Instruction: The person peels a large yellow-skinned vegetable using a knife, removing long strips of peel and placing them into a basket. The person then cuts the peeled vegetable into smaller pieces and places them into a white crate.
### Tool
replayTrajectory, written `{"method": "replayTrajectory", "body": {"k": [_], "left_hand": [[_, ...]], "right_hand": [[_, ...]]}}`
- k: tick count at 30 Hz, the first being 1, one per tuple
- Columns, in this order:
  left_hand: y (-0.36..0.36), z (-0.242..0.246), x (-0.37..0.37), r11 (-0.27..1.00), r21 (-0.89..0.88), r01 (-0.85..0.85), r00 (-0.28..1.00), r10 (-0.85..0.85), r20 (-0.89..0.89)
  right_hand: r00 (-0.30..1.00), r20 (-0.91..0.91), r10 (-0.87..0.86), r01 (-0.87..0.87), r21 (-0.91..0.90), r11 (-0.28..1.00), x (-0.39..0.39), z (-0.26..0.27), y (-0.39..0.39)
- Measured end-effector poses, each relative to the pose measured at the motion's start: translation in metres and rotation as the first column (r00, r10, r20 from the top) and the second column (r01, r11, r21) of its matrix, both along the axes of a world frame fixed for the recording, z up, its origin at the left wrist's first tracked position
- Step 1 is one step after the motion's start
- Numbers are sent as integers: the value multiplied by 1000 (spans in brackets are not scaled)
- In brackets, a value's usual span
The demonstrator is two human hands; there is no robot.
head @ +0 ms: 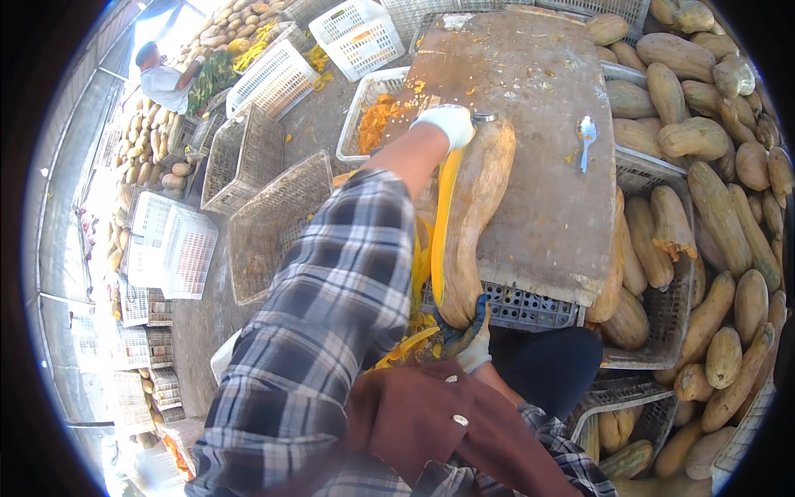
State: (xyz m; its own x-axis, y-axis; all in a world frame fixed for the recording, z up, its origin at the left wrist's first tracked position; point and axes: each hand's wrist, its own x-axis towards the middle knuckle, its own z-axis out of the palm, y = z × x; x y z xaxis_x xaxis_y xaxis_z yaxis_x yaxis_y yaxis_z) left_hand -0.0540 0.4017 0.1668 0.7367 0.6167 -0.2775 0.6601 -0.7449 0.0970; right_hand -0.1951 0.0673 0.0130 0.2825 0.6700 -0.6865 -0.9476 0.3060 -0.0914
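Observation:
A long tan butternut-type squash (481,205) lies lengthwise on the wooden board, its near end overhanging the front edge. One long strip on its left side is peeled to bright yellow-orange flesh. My left hand (444,124), in a white glove, is at the far end, closed on a metal peeler (484,117) whose head touches the squash. My right hand (469,345), gloved in white with dark blue coating, cups the near end, thumb on its right side. Yellow peel strips (422,248) hang beside the squash and heap below it.
The wooden board (546,230) holds a metal spoon (586,143) and scattered seeds. A white crate (348,133) with orange pulp adjoins its left side. Crates of squash (652,335) crowd the right. Plastic crates (279,217) stand left; another person (168,81) is farther back.

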Motion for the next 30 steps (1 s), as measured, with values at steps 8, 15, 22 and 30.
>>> {"method": "replayTrajectory", "body": {"k": [8, 15, 22, 30], "left_hand": [[-181, -51, -210, 978, -156, -135, 990, 140, 19], [-207, -19, -300, 908, -405, -109, 985, 155, 82], [-189, -97, -195, 857, -425, -290, 809, 457, 369], [-159, -161, -234, 645, -755, -119, 596, 655, 465]], "right_hand": [[999, 31, -32, 31, 52, 998, -4, -5, 2], [1000, -2, -17, 17, 147, 989, -3, -5, 4], [998, -29, 55, -47, 233, 971, -2, 3, 4], [974, 163, 160, -155, -43, 987, -23, 13, 28]]}}
